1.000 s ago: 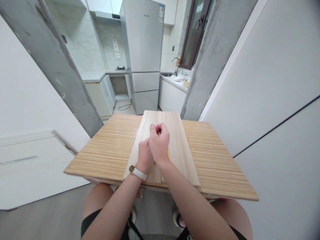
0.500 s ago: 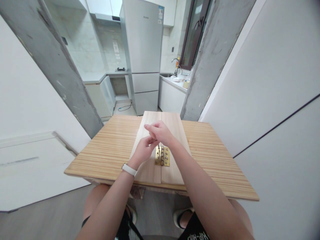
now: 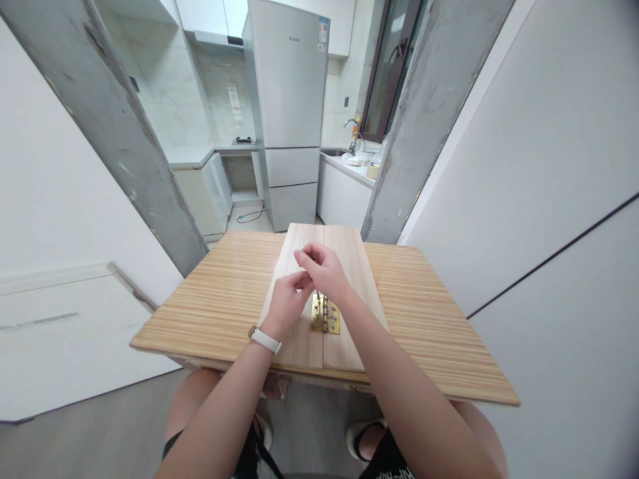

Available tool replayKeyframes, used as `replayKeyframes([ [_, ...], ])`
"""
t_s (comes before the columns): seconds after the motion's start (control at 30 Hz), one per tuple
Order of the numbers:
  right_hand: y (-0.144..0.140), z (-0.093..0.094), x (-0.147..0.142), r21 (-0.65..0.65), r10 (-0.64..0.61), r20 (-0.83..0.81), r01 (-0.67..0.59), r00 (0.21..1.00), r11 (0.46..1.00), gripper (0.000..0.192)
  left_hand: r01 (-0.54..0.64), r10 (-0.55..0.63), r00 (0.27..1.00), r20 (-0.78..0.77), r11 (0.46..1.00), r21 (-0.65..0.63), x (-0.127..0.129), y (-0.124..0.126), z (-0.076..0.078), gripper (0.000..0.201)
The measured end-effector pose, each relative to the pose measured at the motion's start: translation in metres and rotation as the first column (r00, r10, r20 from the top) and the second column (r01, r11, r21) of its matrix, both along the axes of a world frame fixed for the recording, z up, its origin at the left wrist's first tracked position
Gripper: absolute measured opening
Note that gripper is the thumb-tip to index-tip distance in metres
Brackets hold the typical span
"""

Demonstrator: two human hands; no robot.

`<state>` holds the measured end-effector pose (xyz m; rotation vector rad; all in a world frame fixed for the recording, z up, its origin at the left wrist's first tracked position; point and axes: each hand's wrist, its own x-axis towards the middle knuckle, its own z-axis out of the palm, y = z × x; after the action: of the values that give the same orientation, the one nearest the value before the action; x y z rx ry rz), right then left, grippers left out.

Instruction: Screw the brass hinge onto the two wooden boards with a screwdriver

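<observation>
Brass hinge [image 3: 325, 315] straddles the seam of the two boards [image 3: 299, 336] on the worktop [image 3: 210, 299]. Just beyond it, your left hand [image 3: 285, 301] and right hand [image 3: 323, 269] fingers pinch a small screw; hold it upright over the hinge hole.

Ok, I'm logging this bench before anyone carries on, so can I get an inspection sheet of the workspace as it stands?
Surface: striped wooden table, with two pale boards lying side by side on it.
Job's things: brass hinge flat across the seam between the boards; a thin shaft stands at its upper left corner.
Clutter: nothing seen on the table.
Grippers: left hand and right hand close together just above the hinge, fingers curled; what they pinch is too small to tell.
Cables: blue cable on the kitchen floor.
Surroundings: fridge, sink tap, two grey pillars.
</observation>
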<state>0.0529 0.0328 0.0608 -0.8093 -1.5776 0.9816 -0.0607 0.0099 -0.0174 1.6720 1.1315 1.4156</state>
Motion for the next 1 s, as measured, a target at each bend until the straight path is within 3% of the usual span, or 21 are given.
replayKeyframes([
  [0.13,-0.020,0.002,-0.009,0.009,-0.205,-0.093,0.206,0.974,0.978,0.028,-0.091,0.092,0.995,-0.045,0.995,0.028,0.006,-0.003,0.005,0.015],
  [0.33,-0.053,0.003,-0.037,-0.091,-0.475,-0.112,0.467,0.873,0.880,0.023,-0.280,0.291,0.917,-0.272,0.957,0.081,0.013,-0.003,0.000,0.023],
  [0.43,-0.047,0.001,-0.040,-0.089,-0.532,-0.113,0.525,0.839,0.846,0.034,-0.284,0.300,0.909,-0.291,0.954,0.097,0.013,-0.005,0.000,0.021],
  [0.5,-0.035,-0.001,-0.035,-0.087,-0.516,-0.103,0.509,0.850,0.856,0.045,-0.241,0.254,0.932,-0.257,0.967,0.081,0.012,-0.007,0.002,0.013],
  [0.6,-0.013,-0.002,-0.025,-0.108,-0.407,-0.075,0.399,0.910,0.911,0.054,-0.132,0.135,0.982,-0.135,0.991,0.036,0.008,-0.008,0.006,0.008],
  [0.73,0.009,0.003,-0.011,-0.200,-0.080,0.018,0.082,0.997,0.976,0.057,0.055,-0.055,0.998,0.004,0.998,-0.028,0.002,-0.001,0.005,0.016],
  [0.87,0.017,0.014,0.003,-0.290,0.281,0.002,-0.269,0.960,0.919,0.058,0.154,-0.152,0.987,0.044,0.986,-0.067,-0.001,0.004,0.002,0.024],
  [1.0,0.023,0.018,0.014,-0.354,0.444,-0.063,-0.436,0.894,0.827,0.060,0.212,-0.208,0.976,0.067,0.976,-0.053,0.002,0.005,0.002,0.027],
])
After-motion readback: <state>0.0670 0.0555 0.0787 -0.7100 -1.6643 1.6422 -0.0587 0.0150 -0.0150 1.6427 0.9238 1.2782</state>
